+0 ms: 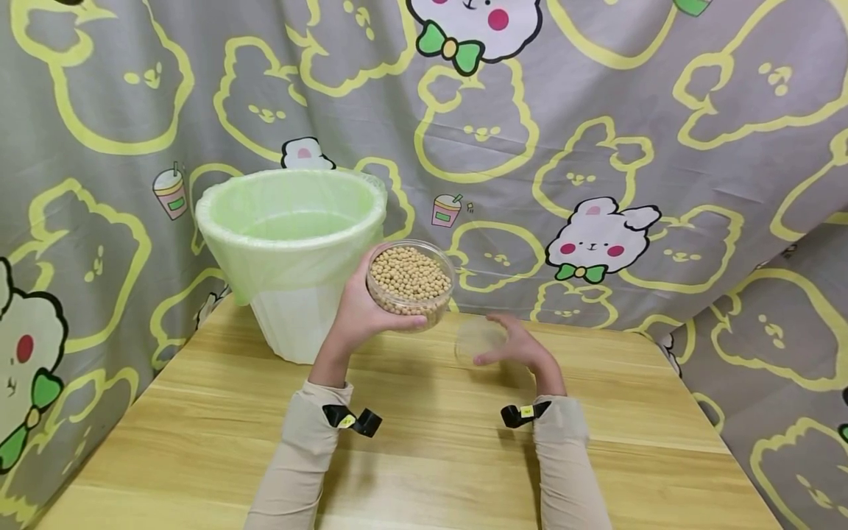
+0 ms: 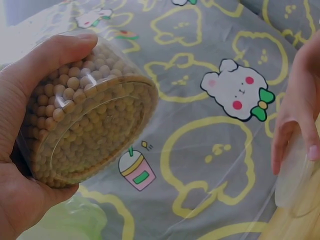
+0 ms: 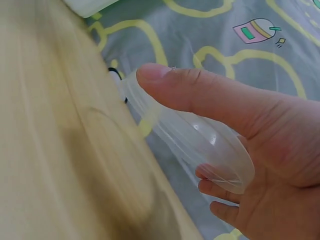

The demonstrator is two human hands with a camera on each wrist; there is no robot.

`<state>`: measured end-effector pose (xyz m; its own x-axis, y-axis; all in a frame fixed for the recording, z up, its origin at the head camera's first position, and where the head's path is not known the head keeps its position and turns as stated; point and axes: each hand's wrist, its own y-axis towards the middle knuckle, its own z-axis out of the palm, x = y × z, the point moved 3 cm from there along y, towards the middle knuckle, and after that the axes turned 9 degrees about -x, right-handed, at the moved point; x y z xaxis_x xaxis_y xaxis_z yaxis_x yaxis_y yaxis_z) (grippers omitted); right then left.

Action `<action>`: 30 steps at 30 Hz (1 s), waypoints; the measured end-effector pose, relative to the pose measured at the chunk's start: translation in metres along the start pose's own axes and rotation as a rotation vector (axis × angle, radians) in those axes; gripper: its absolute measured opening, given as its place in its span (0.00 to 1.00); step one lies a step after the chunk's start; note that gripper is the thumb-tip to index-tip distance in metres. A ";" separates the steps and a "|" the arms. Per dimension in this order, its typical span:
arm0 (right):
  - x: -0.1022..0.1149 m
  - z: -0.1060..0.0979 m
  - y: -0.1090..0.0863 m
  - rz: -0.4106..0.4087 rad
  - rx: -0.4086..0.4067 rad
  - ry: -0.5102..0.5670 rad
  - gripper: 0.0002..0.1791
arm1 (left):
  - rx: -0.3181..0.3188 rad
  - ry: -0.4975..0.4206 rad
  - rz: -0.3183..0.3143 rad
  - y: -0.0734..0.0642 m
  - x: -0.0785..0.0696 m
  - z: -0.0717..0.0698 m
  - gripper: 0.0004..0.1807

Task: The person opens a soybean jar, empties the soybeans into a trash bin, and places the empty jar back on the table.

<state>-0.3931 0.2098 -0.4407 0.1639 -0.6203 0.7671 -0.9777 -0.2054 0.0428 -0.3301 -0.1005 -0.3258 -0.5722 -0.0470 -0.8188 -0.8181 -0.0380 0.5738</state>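
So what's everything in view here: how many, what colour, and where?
table: 1, light wood, foreground
bin: 1, white, table's far left
liner: 1, pale green, over the bin's rim
patterned cloth: count unclear, mostly grey, background
tub: 1, clear, right of the bin
beans: many, beige, inside the tub
lid: 1, translucent, right of the tub
sleeves: 2, beige, foreground
wrist devices: 2, black, on the sleeves
left grip: 1, bare hand, around the tub
right grip: 1, bare hand, holding the lid

Glare streaks the jar, soft shadows the table
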 end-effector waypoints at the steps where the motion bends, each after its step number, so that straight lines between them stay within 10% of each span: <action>1: -0.001 0.001 0.000 -0.002 0.004 -0.005 0.62 | -0.001 0.001 -0.001 0.000 0.000 0.000 0.65; 30: -0.007 0.021 0.002 -0.020 0.085 -0.142 0.65 | 0.027 -0.004 -0.001 -0.001 0.003 0.008 0.65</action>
<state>-0.3934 0.1975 -0.4591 0.2059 -0.7148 0.6684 -0.9605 -0.2781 -0.0015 -0.3315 -0.0923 -0.3289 -0.5712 -0.0425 -0.8197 -0.8201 -0.0113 0.5721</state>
